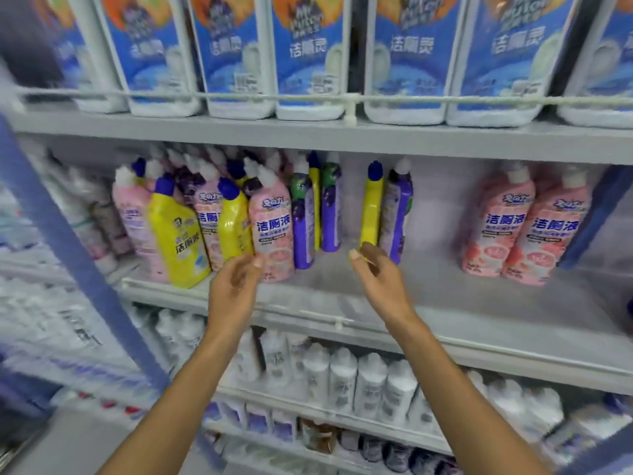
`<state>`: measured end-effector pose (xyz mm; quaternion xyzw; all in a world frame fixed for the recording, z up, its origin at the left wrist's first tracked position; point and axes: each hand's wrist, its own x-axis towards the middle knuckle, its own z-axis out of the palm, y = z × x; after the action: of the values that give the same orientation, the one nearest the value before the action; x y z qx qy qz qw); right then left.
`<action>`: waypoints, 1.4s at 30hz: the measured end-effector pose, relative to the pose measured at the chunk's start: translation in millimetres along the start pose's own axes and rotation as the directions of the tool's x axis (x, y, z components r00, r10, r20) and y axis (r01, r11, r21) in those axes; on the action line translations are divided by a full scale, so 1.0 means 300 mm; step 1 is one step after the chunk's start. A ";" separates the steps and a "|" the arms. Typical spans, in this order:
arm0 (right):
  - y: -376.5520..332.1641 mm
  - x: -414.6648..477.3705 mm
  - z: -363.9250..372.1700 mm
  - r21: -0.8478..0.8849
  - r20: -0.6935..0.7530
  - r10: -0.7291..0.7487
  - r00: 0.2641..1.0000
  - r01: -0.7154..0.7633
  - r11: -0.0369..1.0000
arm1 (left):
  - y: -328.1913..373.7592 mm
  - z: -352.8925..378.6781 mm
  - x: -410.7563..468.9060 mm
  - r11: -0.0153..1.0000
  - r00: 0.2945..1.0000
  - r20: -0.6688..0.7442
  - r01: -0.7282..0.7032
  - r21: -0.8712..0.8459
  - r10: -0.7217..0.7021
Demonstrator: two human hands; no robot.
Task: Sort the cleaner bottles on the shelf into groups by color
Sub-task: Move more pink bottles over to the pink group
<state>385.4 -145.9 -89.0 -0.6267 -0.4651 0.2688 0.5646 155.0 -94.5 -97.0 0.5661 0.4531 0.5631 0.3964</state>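
Observation:
On the middle shelf (445, 296) stand mixed cleaner bottles. At the left is a crowded cluster: a yellow bottle (178, 238), a second yellow bottle (234, 224), a pink bottle (274, 231) and two purple bottles (303, 214). Near the middle, a lone yellow bottle (371, 207) stands next to a purple bottle (397, 214). Two pink bottles (520, 228) stand at the right. My left hand (236, 282) hovers with relaxed fingers by the front pink bottle's base. My right hand (376, 272) is loosely curled just below the lone yellow bottle, holding nothing.
Large blue-labelled white jugs (308, 56) fill the upper shelf behind a wire rail. White bottles (342, 378) line the shelf below. A blue upright post (68, 241) runs down the left side. Bare shelf lies between the middle pair and the right pink bottles.

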 end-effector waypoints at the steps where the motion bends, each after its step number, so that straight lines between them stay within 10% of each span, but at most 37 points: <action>1: -0.020 0.007 0.047 -0.002 0.034 -0.018 0.999 0.018 1.000 | 0.006 -0.042 0.021 1.000 0.999 -0.035 0.003 -0.008 -0.003; 16: -0.233 0.293 0.411 -0.129 0.041 -0.275 0.961 0.278 0.952 | -0.001 -0.081 0.332 0.981 0.997 -0.064 -0.031 0.192 0.044; 42: -0.099 0.086 0.107 -0.343 -0.280 -0.189 0.941 0.086 0.935 | -0.001 0.102 0.301 0.984 0.951 0.293 -0.138 0.114 0.099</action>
<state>360.3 -110.3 -62.6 -0.7108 -0.4523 0.0462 0.5367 181.4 -5.8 -73.8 0.6928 0.3927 0.4668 0.3846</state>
